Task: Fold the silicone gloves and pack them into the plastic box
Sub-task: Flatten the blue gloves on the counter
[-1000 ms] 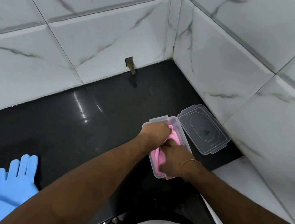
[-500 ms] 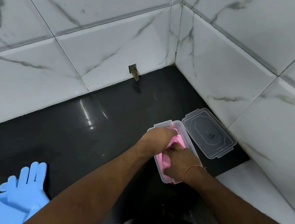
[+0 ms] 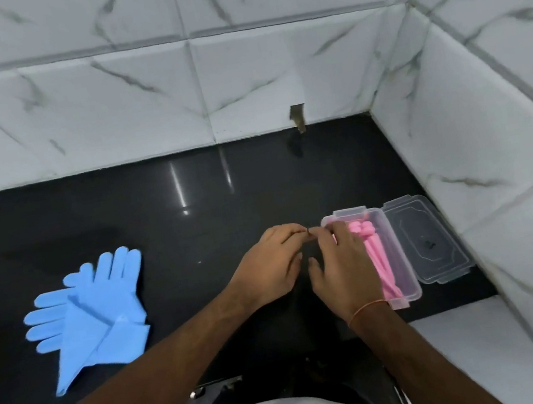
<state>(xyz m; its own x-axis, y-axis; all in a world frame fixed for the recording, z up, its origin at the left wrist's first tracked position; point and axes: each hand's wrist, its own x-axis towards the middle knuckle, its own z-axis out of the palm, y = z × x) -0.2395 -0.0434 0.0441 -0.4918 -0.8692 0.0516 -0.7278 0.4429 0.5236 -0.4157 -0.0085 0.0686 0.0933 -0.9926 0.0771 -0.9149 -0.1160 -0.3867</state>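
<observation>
The pair of pink silicone gloves lies folded lengthwise inside my clear rectangular plastic box, fingers pointing toward the far end, filling most of it. The box sits open on the black counter near the right wall, and its clear snap lid lies flat just beside it on the right. Well apart to the left, the pair of light blue silicone gloves lies flat and overlapped, fingers spread, cuffs partly folded.

view: head, single wide-angle | position: above black countertop | facing: forward-down toward tiled wall corner | range: close, within arm's reach | overlap: none, one view
</observation>
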